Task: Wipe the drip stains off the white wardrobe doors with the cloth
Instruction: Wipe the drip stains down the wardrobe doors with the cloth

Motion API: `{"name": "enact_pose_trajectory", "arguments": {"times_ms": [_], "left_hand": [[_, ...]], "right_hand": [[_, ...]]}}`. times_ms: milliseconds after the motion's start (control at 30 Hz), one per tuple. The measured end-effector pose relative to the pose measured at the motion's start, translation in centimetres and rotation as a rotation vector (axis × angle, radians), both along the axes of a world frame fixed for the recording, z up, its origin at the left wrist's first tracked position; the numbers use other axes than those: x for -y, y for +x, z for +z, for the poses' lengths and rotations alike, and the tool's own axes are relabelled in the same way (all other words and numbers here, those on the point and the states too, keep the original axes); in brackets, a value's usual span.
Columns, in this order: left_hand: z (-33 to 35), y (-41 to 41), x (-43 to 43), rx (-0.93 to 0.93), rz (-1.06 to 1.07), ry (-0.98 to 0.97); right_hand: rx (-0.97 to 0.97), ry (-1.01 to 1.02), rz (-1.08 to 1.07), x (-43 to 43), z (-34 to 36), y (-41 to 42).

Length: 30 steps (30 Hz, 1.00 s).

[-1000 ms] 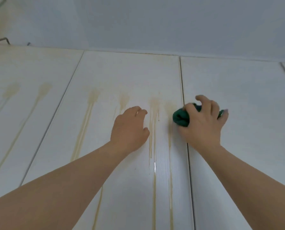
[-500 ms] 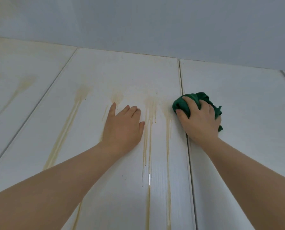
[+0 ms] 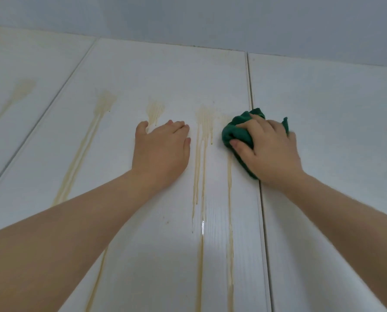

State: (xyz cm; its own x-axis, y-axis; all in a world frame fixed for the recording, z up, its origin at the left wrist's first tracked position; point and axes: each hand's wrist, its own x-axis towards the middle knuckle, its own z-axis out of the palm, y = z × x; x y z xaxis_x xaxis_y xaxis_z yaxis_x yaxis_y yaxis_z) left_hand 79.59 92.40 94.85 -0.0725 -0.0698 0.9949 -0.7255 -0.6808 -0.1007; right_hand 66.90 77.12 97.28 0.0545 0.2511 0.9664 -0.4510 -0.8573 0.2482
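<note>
The right hand holds a bunched green cloth against the white wardrobe door, beside the gap between two doors. The left hand lies flat on the door. Yellow drip stains run down between both hands.

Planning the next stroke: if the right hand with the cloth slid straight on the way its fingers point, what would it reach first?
Probably the smeared top of the middle drip stain, just up and left of the green cloth the right hand grips; only bare door lies between.
</note>
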Motion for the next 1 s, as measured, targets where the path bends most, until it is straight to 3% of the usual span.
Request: {"name": "enact_pose_trajectory", "arguments": {"times_ms": [67,200,267,333,400,533,600,700,867,933,1000], "left_hand": [[0.1,0.1,-0.1,-0.021,0.034,0.043],[0.2,0.1,-0.4,-0.070,0.057,0.085],[0.1,-0.1,-0.4,-0.080,0.051,0.086],[0.0,-0.2,-0.5,-0.096,0.065,0.098],[-0.2,-0.5,-0.2,-0.116,0.090,0.136],[0.1,-0.6,-0.6,-0.126,0.117,0.188],[0.2,-0.4,-0.8,-0.129,0.128,0.199],[0.1,-0.2,-0.8,-0.117,0.125,0.190],[0.0,-0.4,-0.3,-0.137,0.074,0.140],[-0.1,-0.5,0.3,-0.129,0.052,0.099],[-0.1,-0.4,0.5,-0.106,0.047,0.077]], "right_hand": [[0.043,0.007,-0.056,0.8,1.3,-1.1],[0.253,0.283,0.047,-0.5,1.9,0.6],[0.237,0.072,0.063,-0.9,0.0,1.9],[0.100,-0.186,0.083,-0.2,-1.2,1.6],[0.013,-0.257,-0.018,0.9,0.4,-0.3],[0.281,0.236,0.106,-0.3,3.2,0.5],[0.169,0.225,0.129,-1.7,1.9,2.0],[-0.074,-0.015,0.035,-1.0,0.8,1.3],[0.180,0.371,0.177,-1.5,4.4,1.0],[0.058,0.259,0.109,-2.8,3.1,2.3],[-0.123,0.024,0.024,-2.3,2.3,2.4]]}}
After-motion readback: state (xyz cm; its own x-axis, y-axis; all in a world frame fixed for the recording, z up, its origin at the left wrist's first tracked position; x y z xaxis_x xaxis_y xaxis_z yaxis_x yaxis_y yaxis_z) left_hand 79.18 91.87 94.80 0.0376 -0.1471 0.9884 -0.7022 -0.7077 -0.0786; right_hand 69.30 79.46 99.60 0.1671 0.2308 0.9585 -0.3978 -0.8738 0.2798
